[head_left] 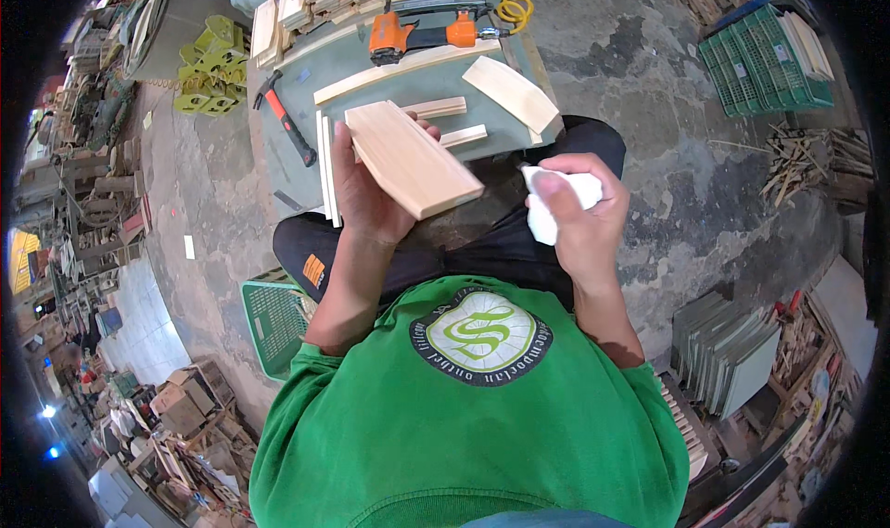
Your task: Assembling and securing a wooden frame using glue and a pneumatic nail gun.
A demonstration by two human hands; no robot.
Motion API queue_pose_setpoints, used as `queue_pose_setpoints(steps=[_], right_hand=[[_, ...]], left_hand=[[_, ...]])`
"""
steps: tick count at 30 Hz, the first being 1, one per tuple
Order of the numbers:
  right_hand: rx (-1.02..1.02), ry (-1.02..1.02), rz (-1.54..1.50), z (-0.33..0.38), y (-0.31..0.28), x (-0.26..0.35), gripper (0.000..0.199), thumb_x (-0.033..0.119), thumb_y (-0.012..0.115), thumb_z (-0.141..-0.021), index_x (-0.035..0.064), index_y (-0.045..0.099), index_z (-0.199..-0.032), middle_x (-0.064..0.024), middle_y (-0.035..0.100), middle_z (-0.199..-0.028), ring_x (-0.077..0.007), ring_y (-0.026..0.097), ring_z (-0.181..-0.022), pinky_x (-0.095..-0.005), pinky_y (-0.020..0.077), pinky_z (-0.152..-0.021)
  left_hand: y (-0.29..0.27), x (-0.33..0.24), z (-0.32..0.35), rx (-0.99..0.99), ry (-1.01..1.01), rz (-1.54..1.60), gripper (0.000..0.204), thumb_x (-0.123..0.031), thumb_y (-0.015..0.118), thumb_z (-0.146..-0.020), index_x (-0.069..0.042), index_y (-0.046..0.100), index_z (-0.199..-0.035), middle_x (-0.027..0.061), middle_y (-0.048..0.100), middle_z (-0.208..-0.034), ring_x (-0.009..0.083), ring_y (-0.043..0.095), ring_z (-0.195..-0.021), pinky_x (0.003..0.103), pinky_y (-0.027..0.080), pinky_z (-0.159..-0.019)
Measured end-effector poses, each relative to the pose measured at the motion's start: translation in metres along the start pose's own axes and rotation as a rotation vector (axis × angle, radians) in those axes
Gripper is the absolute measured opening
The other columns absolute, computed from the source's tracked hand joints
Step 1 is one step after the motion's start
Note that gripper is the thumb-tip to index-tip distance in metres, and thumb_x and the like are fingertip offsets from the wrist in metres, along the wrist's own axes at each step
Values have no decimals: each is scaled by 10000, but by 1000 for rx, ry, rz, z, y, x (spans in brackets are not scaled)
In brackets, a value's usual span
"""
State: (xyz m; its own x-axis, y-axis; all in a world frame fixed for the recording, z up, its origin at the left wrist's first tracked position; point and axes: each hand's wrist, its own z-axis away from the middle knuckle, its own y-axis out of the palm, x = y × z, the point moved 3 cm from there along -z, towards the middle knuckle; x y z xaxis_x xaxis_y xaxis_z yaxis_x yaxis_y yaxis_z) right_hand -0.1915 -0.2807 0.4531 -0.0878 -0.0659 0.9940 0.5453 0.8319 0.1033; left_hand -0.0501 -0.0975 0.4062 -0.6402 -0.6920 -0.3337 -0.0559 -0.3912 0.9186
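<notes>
Seen from the head, a pale flat wooden block (413, 165) is held by the curled left hand (371, 203) over the near edge of the flat grey-green table (320, 76); a white plastic bottle (541, 220) is held by the curled right hand (588, 215)

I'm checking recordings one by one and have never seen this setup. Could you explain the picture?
There is no robot: a person works bare-handed, filmed from above by a wide fisheye camera worn on the head, so straight edges bend. The left hand holds a wood block; the right hand holds a white bottle. In front, a table bears a hammer, an orange nail gun, wood strips and a board, with a wood pile at its far end.
</notes>
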Motion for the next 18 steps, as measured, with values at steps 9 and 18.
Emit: queue_pose_setpoints(steps=[9, 18], right_hand=[[-110, 416, -387, 7, -25, -58, 472, 472, 442, -1038, 23, 561, -1124, -103, 631, -806, -143, 602, -591, -267, 494, -494], [-160, 538, -704, 4, -19, -70, 501, 515, 404, -1040, 51, 567, -1134, -88, 624, -775, -141, 602, -562, -254, 497, -469]], left_hand=[[-116, -87, -25, -580, 98, -1093, 378, -263, 508, -996, 22, 567, -1237, 148, 685, -1001, 279, 675, -931, 407, 538, -826], [-138, -57, -81, -519, 646, -2280, 346, -201, 700, -845, -22, 604, -1125, 191, 624, -1031, 374, 617, -959, 434, 500, -828]])
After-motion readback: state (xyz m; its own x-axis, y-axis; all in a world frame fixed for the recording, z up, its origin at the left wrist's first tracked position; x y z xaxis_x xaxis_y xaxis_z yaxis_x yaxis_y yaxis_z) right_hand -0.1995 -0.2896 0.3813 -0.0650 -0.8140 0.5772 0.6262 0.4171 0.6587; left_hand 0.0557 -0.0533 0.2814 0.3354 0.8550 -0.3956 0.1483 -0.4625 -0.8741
